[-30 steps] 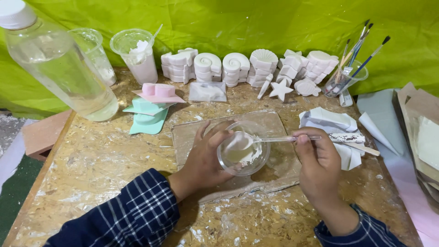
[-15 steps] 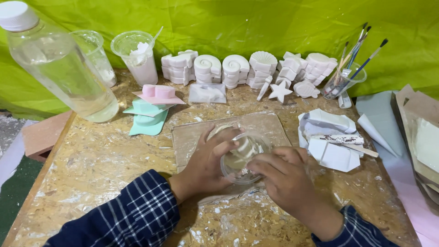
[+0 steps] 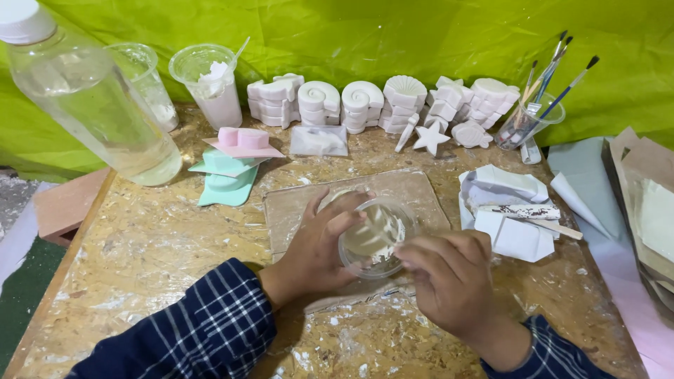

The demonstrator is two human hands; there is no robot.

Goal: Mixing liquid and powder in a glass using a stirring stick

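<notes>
A: Where is the clear cup (image 3: 375, 235), and what is each grip doing?

B: It sits on the flat mat (image 3: 295, 203) at the middle of the chipboard surface (image 3: 140, 260). The left hand (image 3: 316, 242) has its grip wrapped around the cup's side. The right hand (image 3: 446, 277) has its fingers pinched together at the cup's near rim; what they pinch cannot be told.

A: What surrounds it?

B: Right of the mat: folded white paper (image 3: 509, 210) with a paste-coated stick (image 3: 526, 212) lying on it. Behind: a row of white plaster casts (image 3: 382, 102), a cup of brushes (image 3: 526, 123), and pink and green moulds (image 3: 235, 158). Far left: a large clear bottle (image 3: 91, 105). None blocks the cup.
</notes>
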